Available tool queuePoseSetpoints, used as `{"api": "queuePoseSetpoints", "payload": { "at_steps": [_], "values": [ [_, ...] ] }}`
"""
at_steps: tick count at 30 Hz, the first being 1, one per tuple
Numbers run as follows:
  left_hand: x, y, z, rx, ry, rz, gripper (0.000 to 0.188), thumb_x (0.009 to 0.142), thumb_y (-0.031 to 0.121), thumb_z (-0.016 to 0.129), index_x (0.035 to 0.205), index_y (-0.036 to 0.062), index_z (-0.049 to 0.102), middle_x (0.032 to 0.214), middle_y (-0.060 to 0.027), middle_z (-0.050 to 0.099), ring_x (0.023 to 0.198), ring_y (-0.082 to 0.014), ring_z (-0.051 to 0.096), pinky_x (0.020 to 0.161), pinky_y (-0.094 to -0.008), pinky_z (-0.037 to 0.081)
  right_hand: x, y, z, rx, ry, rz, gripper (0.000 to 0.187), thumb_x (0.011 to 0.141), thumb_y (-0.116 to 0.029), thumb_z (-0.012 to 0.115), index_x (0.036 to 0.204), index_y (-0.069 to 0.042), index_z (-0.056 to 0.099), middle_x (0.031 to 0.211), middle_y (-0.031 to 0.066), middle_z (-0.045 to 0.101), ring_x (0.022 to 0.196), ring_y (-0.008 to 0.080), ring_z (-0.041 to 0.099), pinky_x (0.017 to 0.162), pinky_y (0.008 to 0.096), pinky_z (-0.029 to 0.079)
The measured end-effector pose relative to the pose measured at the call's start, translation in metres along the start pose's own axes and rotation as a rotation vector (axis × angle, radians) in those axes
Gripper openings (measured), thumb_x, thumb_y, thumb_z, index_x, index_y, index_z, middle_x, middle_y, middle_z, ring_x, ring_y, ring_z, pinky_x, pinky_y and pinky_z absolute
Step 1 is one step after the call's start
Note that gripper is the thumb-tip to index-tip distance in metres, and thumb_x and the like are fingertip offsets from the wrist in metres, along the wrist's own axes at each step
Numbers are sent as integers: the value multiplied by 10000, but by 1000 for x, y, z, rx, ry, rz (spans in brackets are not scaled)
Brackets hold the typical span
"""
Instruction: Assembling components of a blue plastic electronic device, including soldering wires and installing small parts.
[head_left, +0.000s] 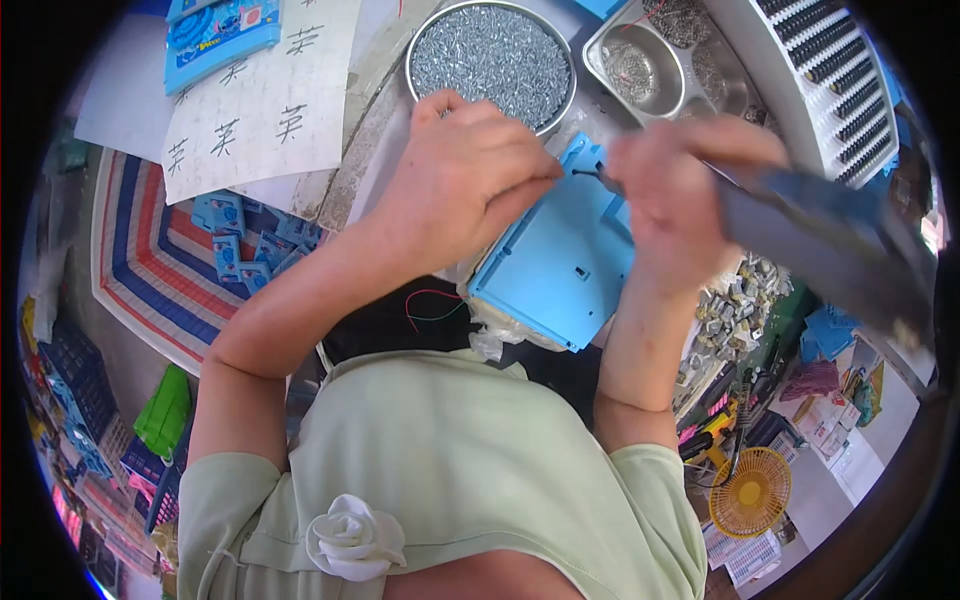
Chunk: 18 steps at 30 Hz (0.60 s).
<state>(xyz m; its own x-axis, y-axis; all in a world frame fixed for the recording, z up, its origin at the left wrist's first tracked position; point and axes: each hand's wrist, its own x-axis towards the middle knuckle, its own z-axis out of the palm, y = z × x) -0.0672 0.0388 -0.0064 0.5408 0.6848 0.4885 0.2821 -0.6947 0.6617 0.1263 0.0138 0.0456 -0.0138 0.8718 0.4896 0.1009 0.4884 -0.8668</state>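
A light blue plastic case (555, 275) lies tilted in front of me, its flat back showing a small dark slot. Wrapped in my right hand (672, 200) is a dark power screwdriver (800, 220), blurred by motion. Its thin tip points left at the far end of the case. There my left hand (465, 165) reaches over the case's left edge, thumb and fingers pinched together close to the screwdriver tip. Whatever is in that pinch is too small to make out. Beyond my left hand stands a round metal bowl (490, 65) full of small screws.
A metal tray (690, 60) with compartments of small parts stands at the far right, beside a white rack of black parts (830, 80). Small metal parts (740, 310) are heaped right of the case. A striped bin (150, 270) with blue packs and handwritten paper (260, 130) are left.
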Motion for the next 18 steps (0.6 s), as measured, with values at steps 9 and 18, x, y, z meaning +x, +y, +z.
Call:
{"api": "queuePoseSetpoints", "payload": {
  "at_steps": [9,18],
  "values": [
    [-8,9,-2,-55,59,95,212,732,81,814,916,128,719,891,11,695,841,-196,624,861,-388,369,2,-46,6,403,-196,-46,270,1041,-230,548,1294,-139,524,707,-29,492,581,109,447,657,341,448],
    [-11,-21,-32,62,61,63,185,794,137,777,959,115,695,935,12,661,941,-246,601,894,-400,386,-28,-50,35,521,-16,109,289,914,-60,735,1067,-50,491,709,42,548,589,158,508,593,380,492]
  ]
}}
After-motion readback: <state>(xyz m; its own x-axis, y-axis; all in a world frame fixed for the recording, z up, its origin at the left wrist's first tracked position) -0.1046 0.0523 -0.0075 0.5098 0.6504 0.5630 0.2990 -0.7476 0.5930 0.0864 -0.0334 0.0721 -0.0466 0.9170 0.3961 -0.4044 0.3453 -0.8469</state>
